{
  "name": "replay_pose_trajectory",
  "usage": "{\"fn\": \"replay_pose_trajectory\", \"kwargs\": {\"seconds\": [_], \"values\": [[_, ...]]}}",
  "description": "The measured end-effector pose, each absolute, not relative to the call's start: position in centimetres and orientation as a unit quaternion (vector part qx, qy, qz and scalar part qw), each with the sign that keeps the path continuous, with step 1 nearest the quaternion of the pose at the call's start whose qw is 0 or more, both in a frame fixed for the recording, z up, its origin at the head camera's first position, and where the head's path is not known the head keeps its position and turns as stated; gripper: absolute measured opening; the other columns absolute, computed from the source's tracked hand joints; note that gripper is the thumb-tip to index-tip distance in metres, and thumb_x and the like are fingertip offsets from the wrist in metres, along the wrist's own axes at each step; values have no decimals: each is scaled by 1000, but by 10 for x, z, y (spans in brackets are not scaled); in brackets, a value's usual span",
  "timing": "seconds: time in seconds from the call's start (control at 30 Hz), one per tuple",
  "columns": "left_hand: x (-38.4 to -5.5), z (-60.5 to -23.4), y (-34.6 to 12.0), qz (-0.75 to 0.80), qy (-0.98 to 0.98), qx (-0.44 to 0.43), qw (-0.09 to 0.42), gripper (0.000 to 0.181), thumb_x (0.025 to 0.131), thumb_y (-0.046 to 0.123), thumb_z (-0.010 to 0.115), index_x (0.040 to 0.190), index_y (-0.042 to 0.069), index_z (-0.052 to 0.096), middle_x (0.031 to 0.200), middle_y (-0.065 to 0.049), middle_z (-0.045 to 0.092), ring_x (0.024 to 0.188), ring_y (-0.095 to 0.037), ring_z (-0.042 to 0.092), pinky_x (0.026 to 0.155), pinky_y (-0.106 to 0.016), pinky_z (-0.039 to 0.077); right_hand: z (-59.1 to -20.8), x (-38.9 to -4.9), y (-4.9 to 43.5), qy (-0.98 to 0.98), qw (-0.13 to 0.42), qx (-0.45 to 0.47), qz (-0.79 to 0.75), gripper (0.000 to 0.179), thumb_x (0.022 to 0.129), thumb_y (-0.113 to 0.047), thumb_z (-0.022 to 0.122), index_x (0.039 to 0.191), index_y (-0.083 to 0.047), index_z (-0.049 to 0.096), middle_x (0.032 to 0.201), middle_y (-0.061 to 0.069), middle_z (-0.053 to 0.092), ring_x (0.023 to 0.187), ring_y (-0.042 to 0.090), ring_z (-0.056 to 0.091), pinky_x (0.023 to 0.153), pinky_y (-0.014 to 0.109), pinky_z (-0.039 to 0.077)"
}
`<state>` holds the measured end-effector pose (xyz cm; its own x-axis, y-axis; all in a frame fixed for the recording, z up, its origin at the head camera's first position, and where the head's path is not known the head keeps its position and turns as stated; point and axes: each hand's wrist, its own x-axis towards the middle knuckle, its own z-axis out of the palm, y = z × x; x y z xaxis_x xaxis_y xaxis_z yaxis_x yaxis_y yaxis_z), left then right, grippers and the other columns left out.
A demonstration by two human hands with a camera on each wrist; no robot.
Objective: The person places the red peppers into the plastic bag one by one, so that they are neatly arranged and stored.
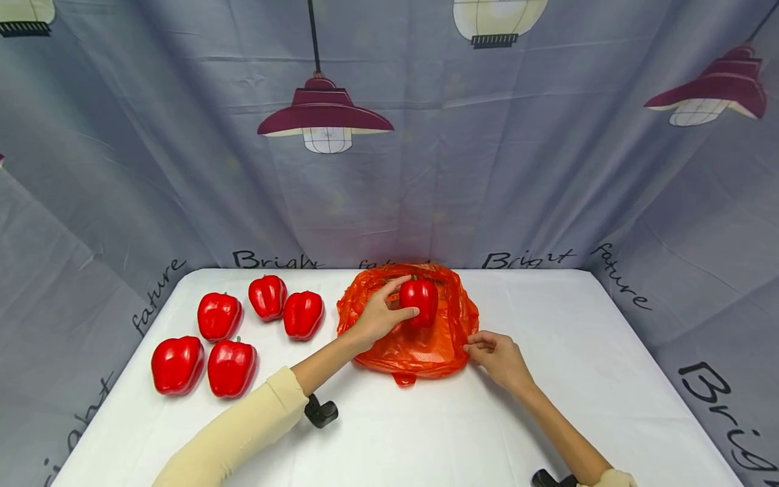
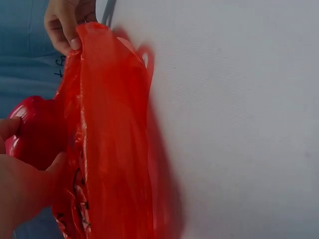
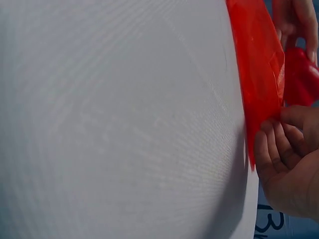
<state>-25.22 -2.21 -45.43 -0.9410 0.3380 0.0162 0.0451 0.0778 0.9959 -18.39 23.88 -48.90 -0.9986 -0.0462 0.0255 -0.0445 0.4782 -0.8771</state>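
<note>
A shiny red bell pepper (image 1: 421, 302) is gripped between the thumb and fingers of my left hand (image 1: 382, 316), over the mouth of a red plastic bag (image 1: 420, 357). The bag lies on the table with its mouth spread wide. At its right edge, my right hand (image 1: 500, 361) pinches the rim between thumb and fingers. The left wrist view shows the pepper (image 2: 40, 132) beside the near wall of the bag (image 2: 117, 139). Seen from the right wrist, the right hand's fingers (image 3: 271, 149) curl at the thin plastic.
Several more red bell peppers (image 1: 232, 368) stand in a loose group on the left of the white-covered table (image 1: 389, 439). Behind and beside the table hangs a grey curtain (image 1: 426, 182) printed with lamps and lettering. Black wrist mounts (image 1: 320, 411) sit below the forearms.
</note>
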Motion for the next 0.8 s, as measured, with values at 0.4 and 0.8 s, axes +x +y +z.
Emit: {"fn": "replay_pose_trajectory", "kwargs": {"seconds": [0.4,0.8], "values": [[-284,-473,20,628,765,112,85,66,87,7,76,147,21,50,140,-11,51,120,-31,53,95,-44,51,-488,-185,238,868,2,-28,-495,12,91,-1,70,101,6,70,85,8,70,76,23,68,67,24,57],[-304,-480,38,621,775,92,75,67,90,5,73,149,20,48,148,-14,44,127,-35,50,101,-49,47,-487,-187,237,868,8,-38,-495,12,91,-1,69,101,6,70,86,8,70,77,24,69,68,26,58]]}}
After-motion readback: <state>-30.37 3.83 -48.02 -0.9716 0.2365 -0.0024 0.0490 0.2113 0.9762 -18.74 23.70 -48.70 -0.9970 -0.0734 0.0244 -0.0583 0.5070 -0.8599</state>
